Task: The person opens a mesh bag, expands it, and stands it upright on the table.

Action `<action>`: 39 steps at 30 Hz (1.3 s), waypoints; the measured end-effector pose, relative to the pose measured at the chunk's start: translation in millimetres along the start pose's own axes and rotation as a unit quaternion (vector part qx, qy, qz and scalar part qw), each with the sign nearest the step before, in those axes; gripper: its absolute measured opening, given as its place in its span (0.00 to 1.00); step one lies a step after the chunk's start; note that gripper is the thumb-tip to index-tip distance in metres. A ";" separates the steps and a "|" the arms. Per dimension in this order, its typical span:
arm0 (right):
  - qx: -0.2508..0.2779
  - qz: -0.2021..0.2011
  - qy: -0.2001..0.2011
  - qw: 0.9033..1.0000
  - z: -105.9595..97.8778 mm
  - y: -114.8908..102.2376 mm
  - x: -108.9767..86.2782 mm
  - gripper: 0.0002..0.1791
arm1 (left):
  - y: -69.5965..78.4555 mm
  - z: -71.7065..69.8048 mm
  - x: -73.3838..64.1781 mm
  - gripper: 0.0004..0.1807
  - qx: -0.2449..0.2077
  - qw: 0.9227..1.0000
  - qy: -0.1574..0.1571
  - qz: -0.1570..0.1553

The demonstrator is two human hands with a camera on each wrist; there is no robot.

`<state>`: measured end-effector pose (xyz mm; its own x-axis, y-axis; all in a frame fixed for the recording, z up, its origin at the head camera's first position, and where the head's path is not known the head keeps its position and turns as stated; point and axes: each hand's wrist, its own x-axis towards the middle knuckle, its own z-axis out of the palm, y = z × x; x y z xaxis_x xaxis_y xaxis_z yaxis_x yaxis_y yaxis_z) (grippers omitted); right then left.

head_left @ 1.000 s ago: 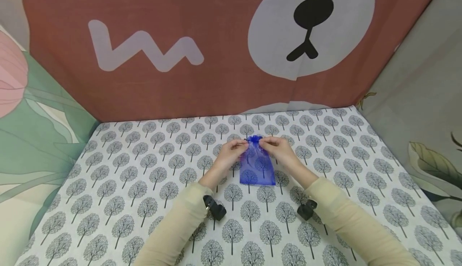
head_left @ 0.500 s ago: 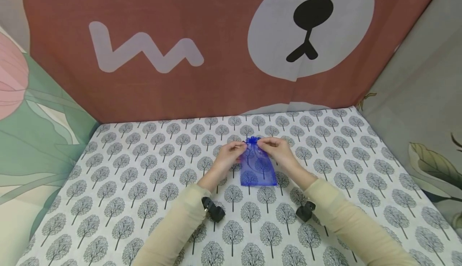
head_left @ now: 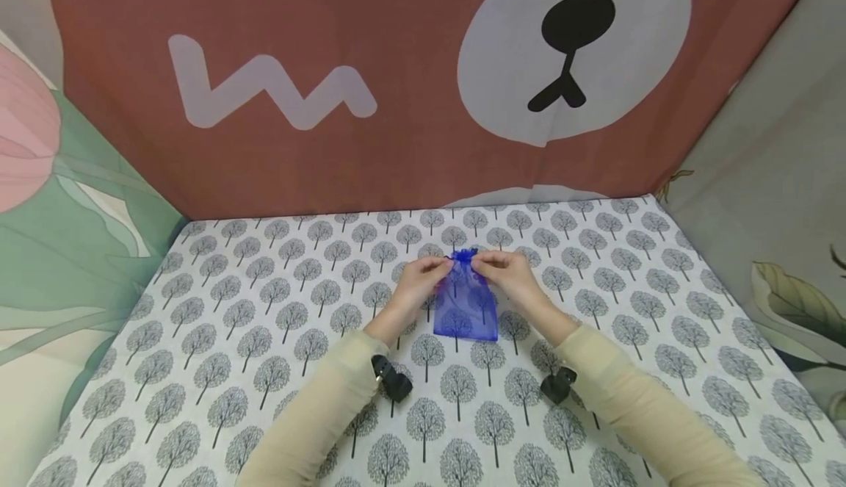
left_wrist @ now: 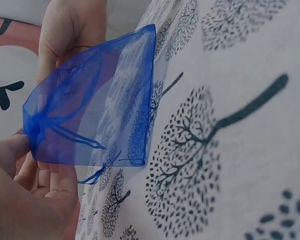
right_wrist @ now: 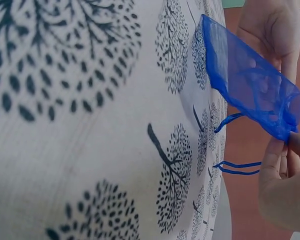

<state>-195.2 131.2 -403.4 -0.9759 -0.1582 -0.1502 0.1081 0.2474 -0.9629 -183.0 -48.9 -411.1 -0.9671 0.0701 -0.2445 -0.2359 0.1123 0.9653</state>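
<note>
Both hands are occupied. The left hand (head_left: 419,281) pinches a sheer blue pouch (head_left: 465,311) at the nine o'clock side of its gathered neck (head_left: 464,255); the right hand (head_left: 510,274) pinches the same neck at three o'clock. Thumbs and fingertips are close on the mesh. Whether either hand also grips the cord cannot be told.

Governing relation: the pouch lies between the hands, long axis running roughly twelve to six, neck at twelve, bottom hem toward the wearer at six. Neither hand is nearer. Cord loops (right_wrist: 240,168) hang free beside the right fingers. Contact between hem and bench (head_left: 231,369) cannot be confirmed.

Edges: the far edge, at twelve, meets a red-brown backdrop (head_left: 410,167) and is the nearest visible limit. Side edges stand well apart at nine and three, with print-covered cloth (left_wrist: 260,150) between. Room also extends toward six, between the forearms.
</note>
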 end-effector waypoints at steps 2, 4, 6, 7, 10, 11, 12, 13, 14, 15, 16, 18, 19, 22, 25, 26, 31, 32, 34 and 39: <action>0.002 0.004 0.002 1.000 -0.8 1.0 -0.3 0.19 | -1.0 1.1 0.5 0.17 0.002 1.000 0.003 -0.002; 0.002 0.007 0.007 1.000 -1.1 2.1 -0.5 0.19 | -2.5 2.0 1.2 0.18 0.004 1.000 0.008 -0.002; 0.000 0.008 0.011 1.000 -1.2 1.4 -1.0 0.18 | -2.9 2.5 1.6 0.17 0.004 1.000 0.011 -0.001; -0.002 0.007 0.011 1.000 -1.2 0.7 -1.2 0.18 | -2.9 2.7 1.8 0.17 0.005 1.000 0.012 0.001; -0.005 0.004 0.011 1.000 -0.7 -1.5 -1.3 0.18 | -2.0 2.3 1.7 0.18 0.004 1.000 0.008 0.006; -0.007 0.004 0.010 1.000 -0.2 -1.8 -1.0 0.18 | -1.6 1.9 1.1 0.18 0.003 1.000 0.007 0.006; -0.008 0.006 0.010 1.000 0.2 -1.6 -0.6 0.18 | -1.4 1.6 0.6 0.18 0.002 1.000 0.006 0.007; -0.009 0.007 0.010 1.000 0.6 -1.4 -0.5 0.17 | -1.5 1.4 0.4 0.17 0.000 1.000 0.006 0.008; -0.009 0.007 0.008 1.000 0.9 -0.9 -0.3 0.18 | -1.5 1.1 0.0 0.17 0.000 1.000 0.006 0.008; -0.009 0.007 0.005 1.000 1.3 -0.5 -0.2 0.18 | -1.8 0.8 -0.1 0.17 0.000 1.000 0.008 0.010; -0.010 0.007 0.003 1.000 1.7 0.0 0.1 0.18 | -2.0 0.5 -0.4 0.16 0.000 1.000 0.010 0.011; -0.012 0.006 -0.003 1.000 2.3 0.8 0.2 0.18 | -2.6 -0.4 -0.5 0.15 0.002 1.000 0.013 0.016; -0.016 0.003 -0.008 1.000 2.7 1.1 0.2 0.19 | -3.0 -0.9 -0.5 0.15 0.005 1.000 0.015 0.020; -0.021 -0.002 -0.016 1.000 4.5 1.8 0.3 0.19 | -4.0 -2.4 -1.0 0.14 0.009 0.999 0.018 0.026; -0.025 -0.002 -0.016 1.000 7.0 1.8 -0.1 0.18 | -4.9 -3.7 -1.3 0.14 0.009 0.999 0.018 0.028; -0.023 -0.001 -0.014 1.000 7.8 1.7 0.0 0.17 | -4.9 -3.9 -1.4 0.14 0.008 1.000 0.016 0.026; -0.028 0.005 -0.002 1.000 10.4 2.6 1.1 0.16 | -3.7 -3.9 -2.9 0.14 0.001 1.000 0.010 0.017; -0.029 0.006 -0.001 1.000 10.7 2.8 1.3 0.16 | -3.3 -3.6 -3.2 0.14 -0.001 1.000 0.009 0.016; -0.026 0.009 0.005 1.000 11.4 2.8 1.5 0.16 | -3.0 -3.1 -3.1 0.14 -0.006 1.000 0.007 0.014; -0.018 0.021 0.020 0.999 14.1 2.2 0.8 0.15 | -2.5 -2.5 -3.0 0.13 -0.016 1.000 0.009 0.007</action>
<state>-193.0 118.2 -408.9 -0.9777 -0.1086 -0.1799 0.1423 0.2875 -0.9471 -179.7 -51.9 -412.5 -0.9719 0.0529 -0.2292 -0.2247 0.0794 0.9712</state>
